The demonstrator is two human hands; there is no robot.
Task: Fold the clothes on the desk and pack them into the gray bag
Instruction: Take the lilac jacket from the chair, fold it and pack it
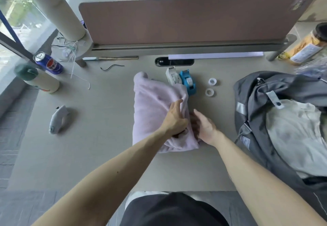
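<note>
Folding was the step in hand: the soft pink fluffy cloth [152, 105] lay in a thick bundle in the middle of the pale gray desk [99, 155], not yet in the bag. The left hand [175, 118] rested on top, fingers fairly straight, pressing it down. The right hand [203, 126] was at the bundle's right edge, fingertips slipped in by the fold; whether they pinched the cloth or just pushed it could not be told. The big dark gray bag [256, 91] sat open near the bundle on the right, with a pale cloth [292, 128] already inside. Next, it seemed, the fold needed pressing tidy, then both hands had to hold the bundle by two sides and lift it into the bag without it falling loose.
</note>
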